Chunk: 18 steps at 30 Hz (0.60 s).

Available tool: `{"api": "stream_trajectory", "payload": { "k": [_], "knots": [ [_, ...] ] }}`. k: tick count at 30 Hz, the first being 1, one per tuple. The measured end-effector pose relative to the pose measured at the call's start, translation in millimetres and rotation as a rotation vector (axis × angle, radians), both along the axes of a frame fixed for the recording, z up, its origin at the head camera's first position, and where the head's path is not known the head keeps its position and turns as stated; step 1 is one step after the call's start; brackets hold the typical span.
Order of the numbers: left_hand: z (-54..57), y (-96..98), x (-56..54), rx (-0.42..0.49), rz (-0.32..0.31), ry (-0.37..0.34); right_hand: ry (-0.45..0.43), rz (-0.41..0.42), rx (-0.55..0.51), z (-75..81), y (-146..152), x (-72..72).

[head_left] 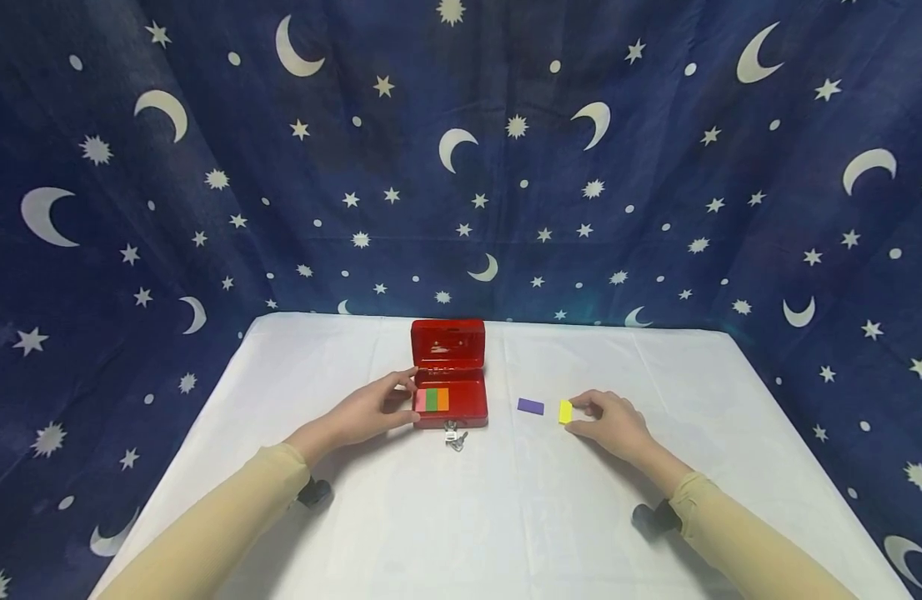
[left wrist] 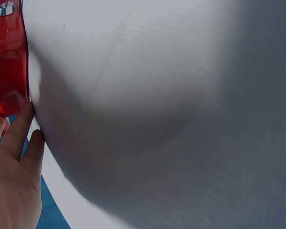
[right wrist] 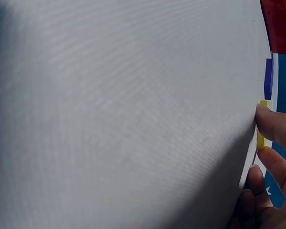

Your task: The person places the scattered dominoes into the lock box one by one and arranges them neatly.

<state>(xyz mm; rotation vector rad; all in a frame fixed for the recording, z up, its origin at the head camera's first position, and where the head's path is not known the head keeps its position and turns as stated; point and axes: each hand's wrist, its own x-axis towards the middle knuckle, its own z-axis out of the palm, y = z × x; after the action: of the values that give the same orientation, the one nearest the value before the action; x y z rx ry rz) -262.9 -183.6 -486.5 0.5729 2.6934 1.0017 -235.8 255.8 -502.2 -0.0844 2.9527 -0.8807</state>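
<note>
Fingers (right wrist: 275,164) of my right hand (head_left: 614,425), parted just by the yellow block (head_left: 565,413), pinch its ends lower right of centre; left hand (head_left: 367,410), loosely spread, touches the red box (head_left: 470,400) below centre, likely steadying it.

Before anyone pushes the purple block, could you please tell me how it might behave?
The purple block has crisp, straight edges, so it is probably stiff. It lies flat on the white cloth, so it should slide rather than roll. Much smaller than the red box, it is likely light.
</note>
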Motion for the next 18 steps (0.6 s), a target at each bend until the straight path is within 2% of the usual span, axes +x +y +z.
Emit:
{"api": "stream_trajectory", "payload": {
  "k": [12,18],
  "knots": [
    [2.1,0.3,-1.2,-0.016,-0.021,0.012,0.012,0.008,-0.012,1.5,0.3,0.6],
    [3.5,0.5,-1.7,-0.014,-0.028,-0.004,0.026,0.009,-0.015,1.4,0.3,1.4]
  ]
}}
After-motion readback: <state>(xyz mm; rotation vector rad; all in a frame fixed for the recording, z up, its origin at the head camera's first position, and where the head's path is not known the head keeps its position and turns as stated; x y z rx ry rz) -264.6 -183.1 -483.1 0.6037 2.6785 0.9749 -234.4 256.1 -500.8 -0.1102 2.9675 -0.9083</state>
